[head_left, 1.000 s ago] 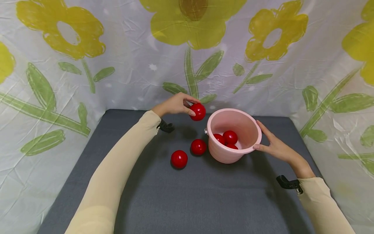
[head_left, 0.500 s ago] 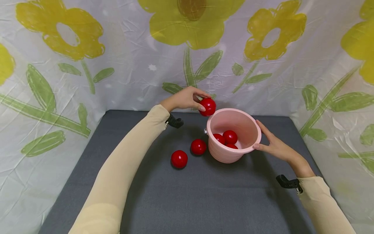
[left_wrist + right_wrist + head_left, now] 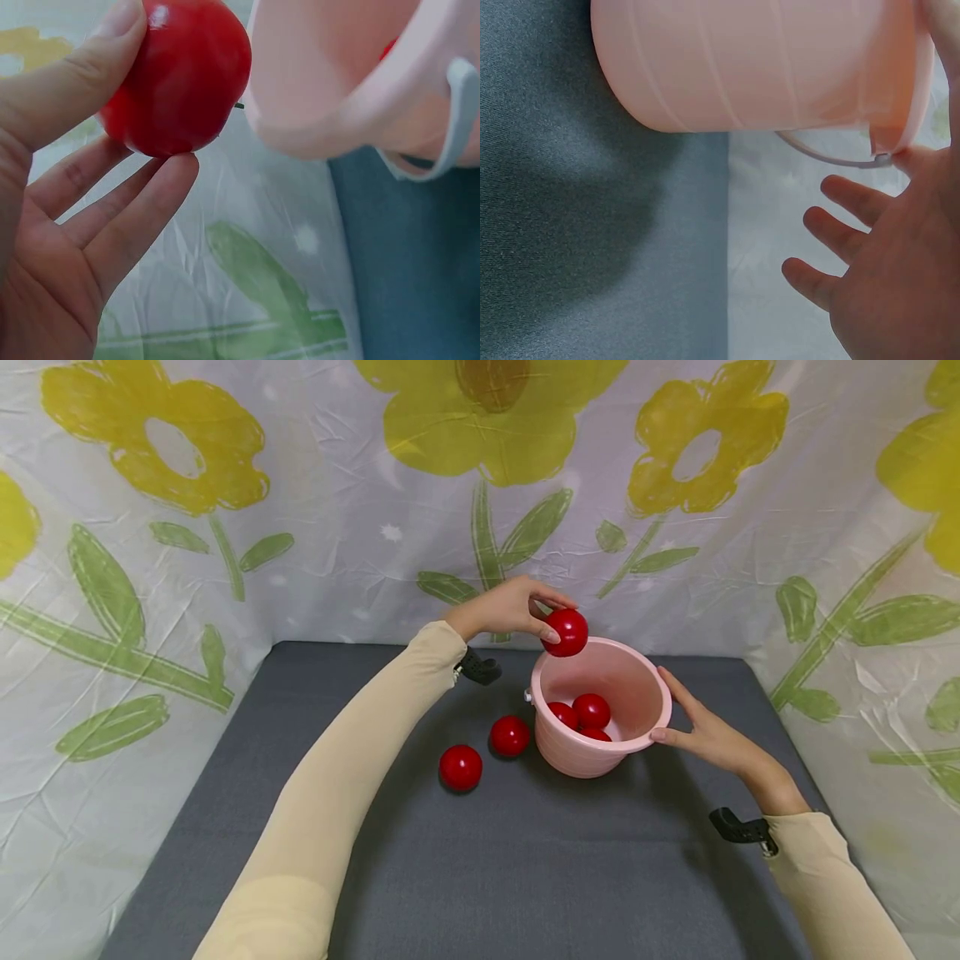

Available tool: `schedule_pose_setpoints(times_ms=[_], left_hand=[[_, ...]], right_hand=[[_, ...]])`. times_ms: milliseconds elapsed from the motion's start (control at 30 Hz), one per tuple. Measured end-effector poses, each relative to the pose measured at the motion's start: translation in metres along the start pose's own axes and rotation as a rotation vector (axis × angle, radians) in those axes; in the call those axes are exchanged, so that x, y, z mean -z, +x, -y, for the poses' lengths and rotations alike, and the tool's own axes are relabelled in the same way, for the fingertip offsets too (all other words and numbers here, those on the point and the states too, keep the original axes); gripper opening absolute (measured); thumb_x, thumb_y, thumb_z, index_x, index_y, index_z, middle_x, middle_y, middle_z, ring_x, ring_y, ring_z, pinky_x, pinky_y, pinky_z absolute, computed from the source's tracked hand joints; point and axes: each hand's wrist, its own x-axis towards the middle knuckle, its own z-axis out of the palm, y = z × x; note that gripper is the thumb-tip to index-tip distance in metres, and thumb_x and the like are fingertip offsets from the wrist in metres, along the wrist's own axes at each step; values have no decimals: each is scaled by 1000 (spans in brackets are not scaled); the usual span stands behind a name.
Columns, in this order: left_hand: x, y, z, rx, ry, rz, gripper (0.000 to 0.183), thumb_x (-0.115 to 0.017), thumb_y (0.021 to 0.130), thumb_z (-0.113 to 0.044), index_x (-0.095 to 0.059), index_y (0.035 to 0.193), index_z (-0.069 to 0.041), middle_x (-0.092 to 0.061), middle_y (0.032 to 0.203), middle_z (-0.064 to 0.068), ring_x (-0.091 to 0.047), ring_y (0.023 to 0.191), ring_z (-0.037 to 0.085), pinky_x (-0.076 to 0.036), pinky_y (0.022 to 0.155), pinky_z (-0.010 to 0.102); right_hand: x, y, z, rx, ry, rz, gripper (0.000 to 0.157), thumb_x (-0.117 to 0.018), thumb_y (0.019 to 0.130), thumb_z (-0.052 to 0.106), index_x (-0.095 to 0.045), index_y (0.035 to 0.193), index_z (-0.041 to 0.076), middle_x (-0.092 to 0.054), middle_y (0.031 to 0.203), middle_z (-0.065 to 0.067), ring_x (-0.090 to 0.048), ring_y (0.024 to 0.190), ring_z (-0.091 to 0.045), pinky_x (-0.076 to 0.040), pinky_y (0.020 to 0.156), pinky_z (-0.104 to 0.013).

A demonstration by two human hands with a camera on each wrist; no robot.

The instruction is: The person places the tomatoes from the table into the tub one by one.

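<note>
A pink bucket [image 3: 632, 752] stands on the grey table [image 3: 480, 860], with several red balls [image 3: 590, 711] inside. My left hand [image 3: 517, 608] pinches another red ball [image 3: 566, 632] between thumb and fingertips, held just above the bucket's far left rim. In the left wrist view that ball [image 3: 180, 75] sits beside the bucket's rim [image 3: 352, 112]. My right hand [image 3: 701, 727] rests with straight fingers against the bucket's right side and rim. The right wrist view shows the bucket wall [image 3: 757, 67] and my spread fingers [image 3: 840, 225].
Two red balls lie on the table left of the bucket, one [image 3: 510, 736] close to its wall and one [image 3: 460, 767] nearer me. A flower-print cloth [image 3: 300, 527] hangs behind and on both sides of the table.
My left hand has carried the red ball to the right and upward, from beside the bucket to above its far left rim. The right hand and bucket have stayed put.
</note>
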Motion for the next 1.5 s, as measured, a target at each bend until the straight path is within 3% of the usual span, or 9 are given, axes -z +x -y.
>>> schedule_pose_setpoints(times_ms=[300, 767, 1033, 1500], left_hand=[[-15, 14, -17, -4, 38, 29, 53, -78, 86, -16, -61, 136, -14, -65, 135, 6, -63, 120, 22, -58, 92, 28], [-40, 37, -18, -37, 83, 135, 53, -78, 84, -15, -62, 135, -10, -66, 133, 7, -59, 123, 19, -56, 95, 25], [-59, 44, -26, -25, 129, 244, 52, -76, 86, -16, -62, 135, -11, -64, 136, 7, -59, 124, 22, -55, 96, 24], [-77, 51, -31, -22, 121, 324, 50, -77, 85, -16, -64, 134, -14, -64, 137, 5, -59, 126, 19, -54, 97, 22]], right_hand=[[0, 0, 0, -20, -4, 1, 101, -68, 91, 32, 8, 157, 41, -1, 168, -15, -8, 150, -48, -24, 105, -81], [-1, -1, 0, -37, 5, 3, 103, -68, 91, 34, 8, 160, 26, -3, 167, -17, -11, 149, -49, -27, 105, -79], [0, -1, 1, -40, -1, 7, 102, -67, 91, 36, 9, 160, 29, -3, 167, -18, -11, 149, -50, -28, 104, -79], [1, 0, 2, -34, -10, 7, 101, -66, 92, 36, 9, 159, 30, -4, 167, -18, -12, 149, -50, -28, 105, -79]])
